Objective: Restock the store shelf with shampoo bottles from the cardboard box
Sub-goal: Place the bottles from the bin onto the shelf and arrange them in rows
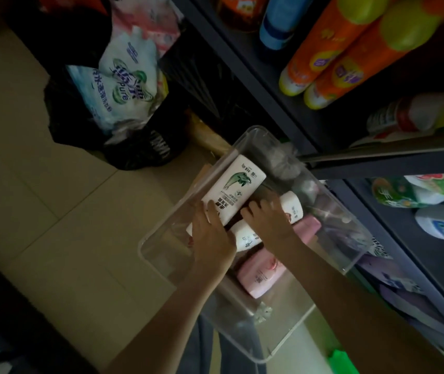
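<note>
A single wide-angle camera on the person's head looks steeply down from close above a clear bin (171, 213), with the tiled floor (53, 211) at left and the dark store shelf (377, 161) slanting across the right.

Look at the white bottle (233, 188): it has a green leaf picture and small dark letters. You also see a pink bottle (258, 276) with a darker pink round mark. The box (161, 268) is clear. The shelf (269, 90) is black. Its spray cans (320, 49) are orange with yellow-green caps and purple round marks. The floor (53, 211) is pale beige squares. The bag (80, 122) is black, and its pack (123, 85) is white with green and blue print.
</note>
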The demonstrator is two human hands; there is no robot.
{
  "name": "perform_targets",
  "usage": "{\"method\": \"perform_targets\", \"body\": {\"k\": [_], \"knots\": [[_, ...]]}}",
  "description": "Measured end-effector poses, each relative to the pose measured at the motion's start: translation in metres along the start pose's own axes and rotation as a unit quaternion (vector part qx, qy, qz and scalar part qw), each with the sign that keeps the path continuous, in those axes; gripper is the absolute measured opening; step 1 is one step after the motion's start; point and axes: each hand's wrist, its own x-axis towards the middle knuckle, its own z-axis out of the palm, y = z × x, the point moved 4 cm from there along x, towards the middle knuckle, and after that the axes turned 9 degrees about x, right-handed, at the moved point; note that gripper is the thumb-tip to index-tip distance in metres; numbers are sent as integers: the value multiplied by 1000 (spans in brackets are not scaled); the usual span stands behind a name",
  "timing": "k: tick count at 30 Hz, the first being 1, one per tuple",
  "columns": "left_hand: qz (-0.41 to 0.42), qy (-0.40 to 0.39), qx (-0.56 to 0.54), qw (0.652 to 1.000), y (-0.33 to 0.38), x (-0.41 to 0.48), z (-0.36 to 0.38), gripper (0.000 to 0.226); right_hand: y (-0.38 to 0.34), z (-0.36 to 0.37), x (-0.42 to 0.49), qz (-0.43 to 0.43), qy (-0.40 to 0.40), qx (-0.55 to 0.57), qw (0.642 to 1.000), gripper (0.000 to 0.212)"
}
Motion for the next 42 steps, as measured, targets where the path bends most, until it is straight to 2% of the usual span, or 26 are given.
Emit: {"method": "perform_targets", "body": {"k": [3,6,8,9,12,15,17,20,23,26,30,32,35,38,42], "knots": [[11,-23,-25,999,5,-17,-16,63,1,-14,-13,-24,-62,36,997,32],[5,-88,-52,995,10,-29,-28,59,1,-25,-25,-34,-109,44,992,31],[15,-106,-72,992,12,-34,-41,60,-3,-42,-37,-23,-78,42,996,35],[21,-111,-85,990,14,-36,-48,61,-4,-56,-46,-11,-81,75,994,42],[23,-93,-117,988,19,-46,-82,66,-1,-105,-85,65,15,191,979,55],[7,-58,-177,982,36,-63,-137,71,12,-133,-131,171,32,369,913,52],[7,-98,-235,967,57,-78,-172,75,20,-158,-163,215,85,433,871,44],[95,-203,-303,926,102,-106,-215,72,25,-209,-215,254,160,511,805,50],[150,-221,-334,904,138,-126,-259,49,29,-257,-266,272,220,583,733,54],[224,-229,-326,890,172,-141,-298,46,34,-287,-314,278,265,636,669,58],[322,-185,-275,887,217,-162,-343,65,40,-311,-371,294,342,644,617,59],[384,-159,-259,872,240,-176,-359,61,43,-319,-396,300,389,639,591,62],[497,-76,-243,830,273,-199,-382,46,48,-331,-434,316,477,619,538,56],[586,22,-246,771,303,-225,-408,41,55,-344,-471,307,563,595,485,47],[658,134,-282,686,342,-256,-448,38,64,-379,-514,270,655,539,456,44]]}}
